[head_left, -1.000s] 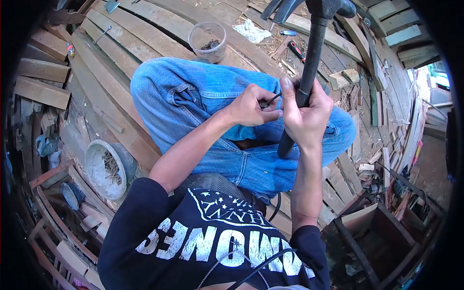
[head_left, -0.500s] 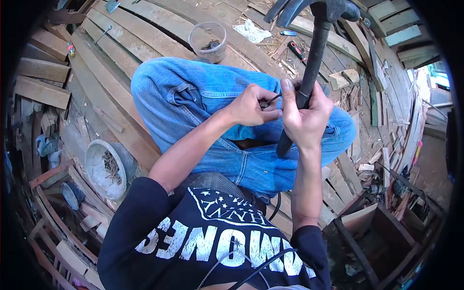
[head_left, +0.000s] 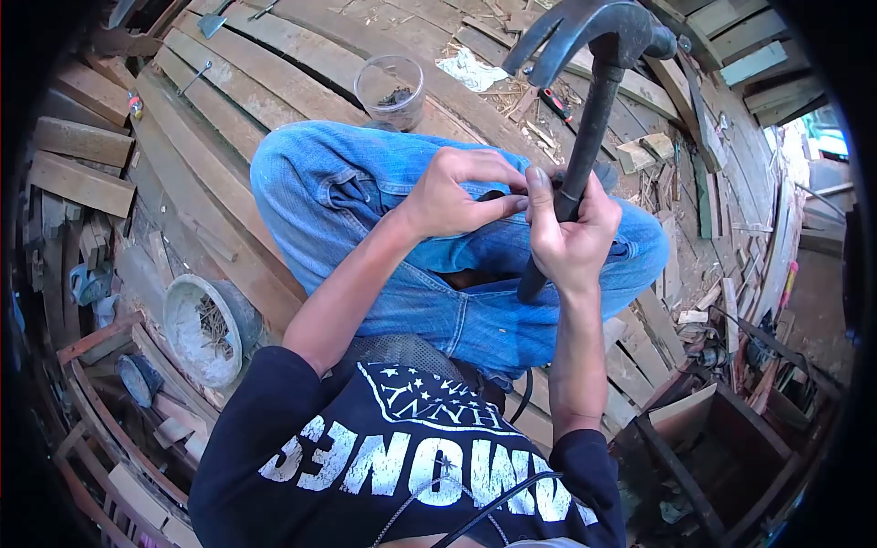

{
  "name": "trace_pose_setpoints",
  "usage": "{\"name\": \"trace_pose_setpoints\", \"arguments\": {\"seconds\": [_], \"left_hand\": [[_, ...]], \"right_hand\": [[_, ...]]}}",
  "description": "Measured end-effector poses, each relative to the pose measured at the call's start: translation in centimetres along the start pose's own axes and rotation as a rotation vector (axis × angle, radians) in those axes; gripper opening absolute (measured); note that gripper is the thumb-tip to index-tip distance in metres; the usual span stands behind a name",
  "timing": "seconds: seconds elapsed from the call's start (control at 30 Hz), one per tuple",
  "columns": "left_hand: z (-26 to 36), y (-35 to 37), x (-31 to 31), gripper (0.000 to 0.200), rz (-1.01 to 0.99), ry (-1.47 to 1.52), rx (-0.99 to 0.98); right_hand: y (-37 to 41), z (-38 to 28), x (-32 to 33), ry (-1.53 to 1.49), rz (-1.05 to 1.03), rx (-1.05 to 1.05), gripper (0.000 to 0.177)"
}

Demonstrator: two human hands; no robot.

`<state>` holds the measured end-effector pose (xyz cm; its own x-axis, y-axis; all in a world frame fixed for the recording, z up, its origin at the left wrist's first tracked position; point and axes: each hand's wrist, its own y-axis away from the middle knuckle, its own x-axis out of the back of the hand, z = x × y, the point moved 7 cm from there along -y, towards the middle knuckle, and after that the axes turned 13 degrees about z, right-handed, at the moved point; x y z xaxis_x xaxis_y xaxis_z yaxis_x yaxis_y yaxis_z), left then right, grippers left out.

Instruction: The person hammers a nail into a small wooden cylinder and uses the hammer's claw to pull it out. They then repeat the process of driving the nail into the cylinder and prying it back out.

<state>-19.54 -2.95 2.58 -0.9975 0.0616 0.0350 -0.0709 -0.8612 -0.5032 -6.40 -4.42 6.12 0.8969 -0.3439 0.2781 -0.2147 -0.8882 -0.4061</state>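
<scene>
My right hand (head_left: 575,233) grips the dark handle of a claw hammer (head_left: 596,128). The hammer stands nearly upright, its head at the top of the view and the handle's end by my lap. A greyish piece shows partly behind the handle, too hidden to name. Close beside my right thumb, my left hand (head_left: 461,194) is closed in a pinch. A small dark bit shows beneath its fingers, but I cannot make out what it is. Both hands are above my crossed legs in blue jeans (head_left: 320,173).
A clear plastic tub (head_left: 390,91) with small dark pieces stands beyond my knee. Nearby lie a white cloth (head_left: 470,69) and a red-handled tool (head_left: 554,106). At left is a whitish bucket (head_left: 196,338) with sticks. Planks and wood scraps surround me; a wooden box frame (head_left: 713,457) is lower right.
My left hand has opened out from its tighter curl, and its fingertips have moved right, up against my right thumb. The hammer has shifted slightly, its head showing lower and larger.
</scene>
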Motion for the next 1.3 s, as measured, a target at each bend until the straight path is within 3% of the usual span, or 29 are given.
{"name": "trace_pose_setpoints", "arguments": {"seconds": [0.3,0.37,0.57,0.63,0.67,0.77,0.83,0.93,1.07,1.3], "left_hand": [[0.4,0.6,-0.5,0.022,0.068,-0.128,-0.03],[0.6,0.6,-0.5,0.022,0.076,-0.096,-0.043],[-0.4,0.6,-0.6,0.014,0.11,-0.001,0.021],[-1.5,1.1,-0.5,0.011,0.152,0.187,0.172],[-1.5,1.1,-0.4,0.01,0.148,0.219,0.203],[-2.0,1.2,-0.6,0.011,0.134,0.384,0.279],[-2.2,1.0,-0.5,0.012,0.075,0.339,0.314],[-3.1,1.4,-0.5,0.015,0.071,0.424,0.437],[-3.0,1.3,-0.6,0.018,0.066,0.428,0.46],[-2.9,1.1,-0.5,0.016,0.077,0.417,0.455]], "right_hand": [[0.3,-0.2,1.0,-0.061,0.01,0.007,0.008],[0.8,0.5,1.6,-0.071,-0.045,-0.211,0.016],[1.3,-1.0,5.2,-0.091,-0.087,-0.206,0.035],[1.4,-1.0,6.6,-0.024,-0.07,-0.193,0.037],[1.5,-2.0,6.5,-0.121,-0.06,-0.393,0.035],[1.7,-1.3,7.6,-0.224,-0.107,-0.451,0.028],[1.9,-0.8,8.0,-0.294,-0.064,-0.51,0.024],[2.8,0.7,8.4,-0.369,-0.082,-0.833,0.021],[4.3,2.5,9.0,-0.232,-0.1,-0.818,0.017],[4.2,2.3,9.5,-0.319,-0.097,-0.741,0.02]]}}
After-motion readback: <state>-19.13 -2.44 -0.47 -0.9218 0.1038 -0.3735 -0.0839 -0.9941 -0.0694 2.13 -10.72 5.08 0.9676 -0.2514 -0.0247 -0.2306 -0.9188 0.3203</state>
